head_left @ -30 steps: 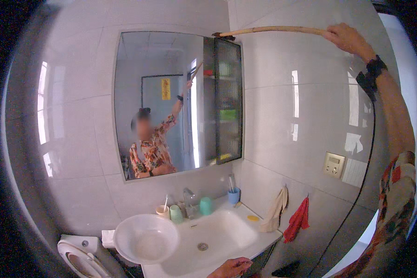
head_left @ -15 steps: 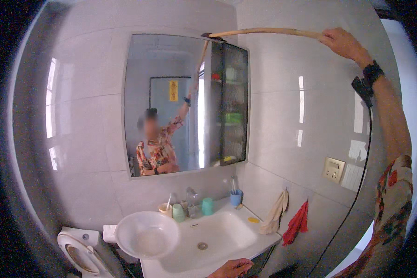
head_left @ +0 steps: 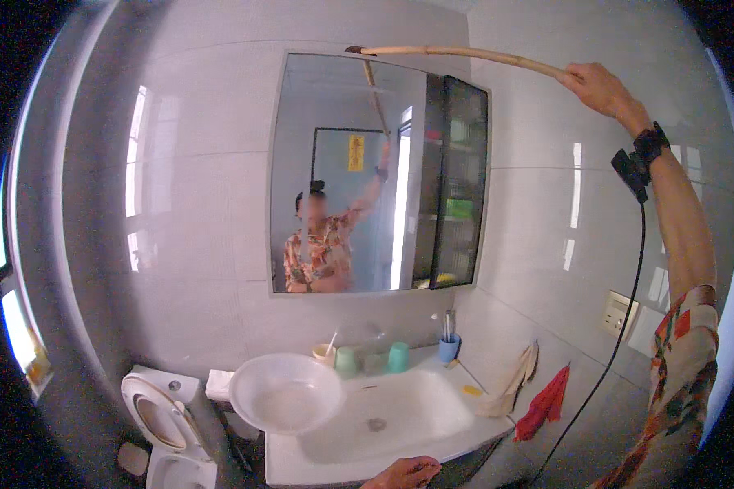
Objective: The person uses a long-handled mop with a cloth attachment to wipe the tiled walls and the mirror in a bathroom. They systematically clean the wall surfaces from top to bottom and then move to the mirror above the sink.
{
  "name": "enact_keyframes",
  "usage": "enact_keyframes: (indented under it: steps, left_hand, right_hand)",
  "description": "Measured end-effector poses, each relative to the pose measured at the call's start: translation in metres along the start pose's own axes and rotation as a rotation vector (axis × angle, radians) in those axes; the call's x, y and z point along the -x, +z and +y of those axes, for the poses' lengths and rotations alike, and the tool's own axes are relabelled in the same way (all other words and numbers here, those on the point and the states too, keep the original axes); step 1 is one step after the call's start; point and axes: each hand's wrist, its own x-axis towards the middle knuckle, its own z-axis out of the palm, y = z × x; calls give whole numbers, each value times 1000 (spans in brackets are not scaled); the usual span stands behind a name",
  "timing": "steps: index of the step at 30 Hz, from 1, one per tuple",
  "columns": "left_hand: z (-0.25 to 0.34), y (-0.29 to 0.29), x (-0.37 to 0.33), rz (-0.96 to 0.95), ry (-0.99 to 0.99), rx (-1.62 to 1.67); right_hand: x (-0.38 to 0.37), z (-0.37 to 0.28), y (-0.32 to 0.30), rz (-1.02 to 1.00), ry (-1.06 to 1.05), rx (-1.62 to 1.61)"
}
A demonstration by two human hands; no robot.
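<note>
While the right hand [head_left: 602,90], right of the mirror [head_left: 342,163], clamps one end of the stick [head_left: 466,53], the long axis runs leftward, nearly level, along the mirror's top edge; the left hand [head_left: 404,473], well below the mirror, is farther off, its grip unclear to me.

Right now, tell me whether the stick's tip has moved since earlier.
Yes, the stick's tip has moved left, along the top of the mirror.
</note>
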Motion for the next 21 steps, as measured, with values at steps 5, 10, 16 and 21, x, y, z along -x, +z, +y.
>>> enact_keyframes:
  steps: [5, 10, 16, 21]
  left_hand:
    - [13, 24, 27, 393, -66, 393]
    - [1, -3, 21, 262, -90, -86]
    - [-23, -9, 30, 368, -92, 68]
    - [5, -2, 43, 381, -37, 75]
  right_hand:
    - [-23, -15, 15, -6, -11, -51]
    - [-44, -47, 27, 13, -15, -163]
    - [-51, -57, 54, -43, 5, -296]
    - [-37, -69, 104, -118, 97, -591]
